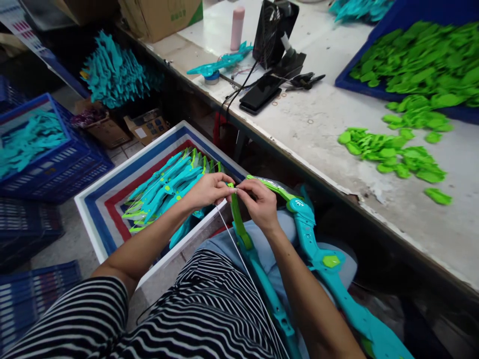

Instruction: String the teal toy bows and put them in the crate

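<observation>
A teal toy bow part with a green limb stands up from the lap. At its green tip the fingertips of my left hand and my right hand meet, both closed in a pinch. A thin white string runs from my left fingers down along the lap. The small end between the fingertips is mostly hidden; both hands appear to pinch the string there. Just right of my right hand, another teal toy bow piece with a green limb rests across the legs.
A white-rimmed box with a striped lining, holding several teal and green bows, stands at left. Along the right runs a worktable with loose green parts, a blue bin and a phone. Blue crates stand far left.
</observation>
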Action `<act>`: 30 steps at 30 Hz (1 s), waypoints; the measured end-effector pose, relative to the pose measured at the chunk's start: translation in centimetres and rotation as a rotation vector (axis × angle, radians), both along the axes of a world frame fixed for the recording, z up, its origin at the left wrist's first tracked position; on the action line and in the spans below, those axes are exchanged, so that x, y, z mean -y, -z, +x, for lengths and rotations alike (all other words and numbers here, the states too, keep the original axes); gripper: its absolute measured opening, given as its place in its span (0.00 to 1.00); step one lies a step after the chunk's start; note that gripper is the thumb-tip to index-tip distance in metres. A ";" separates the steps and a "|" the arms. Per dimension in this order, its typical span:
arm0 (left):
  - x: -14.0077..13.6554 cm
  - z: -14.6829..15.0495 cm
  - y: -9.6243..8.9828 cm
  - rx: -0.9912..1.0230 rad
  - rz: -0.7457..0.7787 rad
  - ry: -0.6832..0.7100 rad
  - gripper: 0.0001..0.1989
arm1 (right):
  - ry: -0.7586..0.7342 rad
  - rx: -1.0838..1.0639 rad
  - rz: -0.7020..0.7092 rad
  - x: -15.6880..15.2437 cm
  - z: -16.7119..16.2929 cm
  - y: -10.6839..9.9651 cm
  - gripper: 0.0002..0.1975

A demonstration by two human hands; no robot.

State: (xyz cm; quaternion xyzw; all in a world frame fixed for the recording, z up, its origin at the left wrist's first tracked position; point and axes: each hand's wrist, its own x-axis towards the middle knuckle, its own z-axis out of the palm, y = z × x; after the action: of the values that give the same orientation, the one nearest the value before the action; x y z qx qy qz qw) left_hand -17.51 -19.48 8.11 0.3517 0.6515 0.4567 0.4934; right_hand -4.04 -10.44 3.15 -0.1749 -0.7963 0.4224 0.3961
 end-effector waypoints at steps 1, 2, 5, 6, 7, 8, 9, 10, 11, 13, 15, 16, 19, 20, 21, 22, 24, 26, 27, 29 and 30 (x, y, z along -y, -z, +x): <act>0.0 -0.1 0.0 -0.006 -0.003 0.012 0.16 | -0.003 -0.002 0.022 0.1 -0.1 -0.2 0.06; -0.1 -0.1 0.1 -0.021 -0.007 0.029 0.16 | -0.002 -0.001 0.039 0.3 -0.2 -0.4 0.06; -0.3 -0.2 0.5 -0.210 0.018 0.055 0.11 | 0.032 0.010 0.051 0.1 0.0 -0.2 0.08; -0.3 -0.1 0.7 -0.319 0.050 0.043 0.09 | 0.066 0.014 0.042 -0.4 0.1 0.1 0.08; -0.4 0.2 0.9 -0.425 0.093 0.021 0.07 | 0.121 0.014 0.023 -1.2 0.2 0.5 0.08; -0.4 0.5 1.1 -0.512 0.145 -0.004 0.04 | 0.202 0.001 -0.015 -2.4 0.4 1.0 0.08; -0.3 0.9 1.3 -0.573 0.198 -0.022 0.03 | 0.305 -0.030 -0.077 -3.7 0.6 1.3 0.08; -0.3 1.4 1.5 -0.607 0.244 -0.024 0.04 | 0.423 -0.079 -0.155 -5.1 0.9 1.6 0.08; -0.4 1.9 1.6 -0.620 0.280 -0.015 0.07 | 0.537 -0.141 -0.227 -6.2 1.2 1.6 0.08; -0.7 2.6 1.6 -0.600 0.311 0.022 0.10 | 0.690 -0.259 -0.306 -7.2 1.8 0.8 0.08; -1.4 3.0 1.2 -0.461 0.282 0.042 0.09 | 0.689 -0.291 -0.219 -5.8 2.2 -0.7 0.07; -1.9 3.0 0.9 -0.339 0.250 0.034 0.09 | 0.638 -0.276 -0.137 -4.3 2.3 -1.5 0.06; -3.1 2.5 -0.4 -0.015 0.148 -0.045 0.13 | 0.403 -0.173 0.219 0.8 2.1 -2.6 0.03; -3.3 2.1 -1.0 0.011 0.133 -0.075 0.11 | 0.344 -0.154 0.291 2.1 2.0 -2.5 0.04; -3.4 1.8 -1.6 -0.019 0.131 -0.092 0.09 | 0.308 -0.146 0.324 3.0 1.8 -2.2 0.05; -3.2 1.6 -2.2 -0.094 0.139 -0.095 0.05 | 0.290 -0.142 0.330 3.5 1.6 -1.7 0.05; -2.7 1.3 -3.2 -0.301 0.178 -0.090 0.03 | 0.296 -0.138 0.297 3.7 1.1 -0.9 0.05; -2.1 1.6 -3.7 -0.418 0.221 -0.110 0.03 | 0.316 -0.149 0.243 3.5 0.6 -0.4 0.04; -1.9 1.9 -3.7 -0.394 0.233 -0.139 0.03 | 0.326 -0.163 0.212 3.3 0.4 -0.4 0.04; -1.7 2.6 -3.3 -0.204 0.217 -0.214 0.03 | 0.345 -0.194 0.138 3.2 0.2 -0.6 0.04; -1.6 2.9 -3.0 -0.082 0.187 -0.243 0.05 | 0.356 -0.203 0.097 3.2 0.1 -0.8 0.05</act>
State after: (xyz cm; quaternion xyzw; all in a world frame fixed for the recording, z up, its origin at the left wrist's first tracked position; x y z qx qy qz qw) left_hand -14.63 -17.85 11.13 0.3327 0.6635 0.5569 0.3727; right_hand -3.90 -13.66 3.97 -0.2500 -0.7284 0.3224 0.5505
